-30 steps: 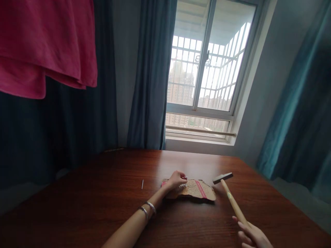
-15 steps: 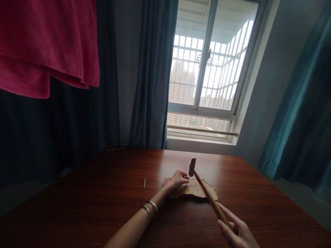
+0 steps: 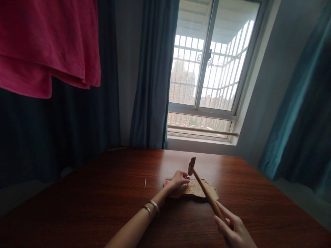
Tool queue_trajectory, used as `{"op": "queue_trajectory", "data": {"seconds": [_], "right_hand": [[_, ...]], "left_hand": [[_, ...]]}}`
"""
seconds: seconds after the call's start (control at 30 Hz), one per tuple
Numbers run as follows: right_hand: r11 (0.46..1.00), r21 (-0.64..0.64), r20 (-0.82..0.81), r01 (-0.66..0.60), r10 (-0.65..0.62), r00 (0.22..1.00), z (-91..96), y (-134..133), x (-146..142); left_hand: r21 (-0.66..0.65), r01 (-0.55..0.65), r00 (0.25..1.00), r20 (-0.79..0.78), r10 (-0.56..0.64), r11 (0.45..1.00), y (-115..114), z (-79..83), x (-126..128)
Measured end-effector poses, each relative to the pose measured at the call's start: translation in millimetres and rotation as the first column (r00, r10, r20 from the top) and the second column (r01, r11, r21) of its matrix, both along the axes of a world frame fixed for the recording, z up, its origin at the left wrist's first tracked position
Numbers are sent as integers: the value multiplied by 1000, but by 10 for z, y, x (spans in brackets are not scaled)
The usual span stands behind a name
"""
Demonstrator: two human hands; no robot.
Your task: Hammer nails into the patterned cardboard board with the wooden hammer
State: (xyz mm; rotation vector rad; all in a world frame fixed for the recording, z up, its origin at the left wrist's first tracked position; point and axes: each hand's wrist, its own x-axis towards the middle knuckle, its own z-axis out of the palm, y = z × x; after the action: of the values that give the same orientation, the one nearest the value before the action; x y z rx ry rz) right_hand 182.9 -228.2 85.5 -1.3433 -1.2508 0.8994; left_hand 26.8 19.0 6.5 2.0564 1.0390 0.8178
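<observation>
My right hand (image 3: 234, 225) is wrapped round the wooden handle of a hammer (image 3: 205, 191), whose metal head is raised just above and beside my left fingers. My left hand (image 3: 180, 179) is closed in a pinch over a torn piece of cardboard (image 3: 199, 188). What the left fingertips hold is too small and too covered to make out. Many small holes or dots mark the cardboard, and a pink patch shows at its left end. Two silver bangles (image 3: 151, 207) circle my left wrist.
A thin metal rod (image 3: 145, 183) lies on the brown wooden table (image 3: 103, 213) left of the cardboard. A pink cloth (image 3: 51, 44) hangs at the upper left. Dark blue curtains (image 3: 152, 75) flank a barred window (image 3: 207, 69) behind the table.
The hammer and my right hand have shifted very slightly to the left. My left hand stays pinched over the cardboard.
</observation>
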Motion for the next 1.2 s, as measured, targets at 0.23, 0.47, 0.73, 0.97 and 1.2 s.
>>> {"op": "queue_trajectory", "data": {"seconds": [0.23,0.47,0.73,0.97,1.2], "right_hand": [[998,-61,-62,-8,4,998,-193,37,72],[994,-87,-76,-72,66,995,-260,57,155],[992,-95,-64,-84,78,995,-206,40,145],[998,-67,-104,20,-27,994,-235,32,53],[996,-82,-84,21,-28,996,-269,27,73]], "left_hand": [[-8,-12,1000,0,12,1000,5,-3,-5],[11,19,1000,9,-20,1000,26,-34,-7],[27,3,1000,-7,-3,1000,31,-49,-5],[23,-8,1000,-5,8,1000,37,-87,-1],[41,-36,998,-54,39,999,37,-87,-1]]}}
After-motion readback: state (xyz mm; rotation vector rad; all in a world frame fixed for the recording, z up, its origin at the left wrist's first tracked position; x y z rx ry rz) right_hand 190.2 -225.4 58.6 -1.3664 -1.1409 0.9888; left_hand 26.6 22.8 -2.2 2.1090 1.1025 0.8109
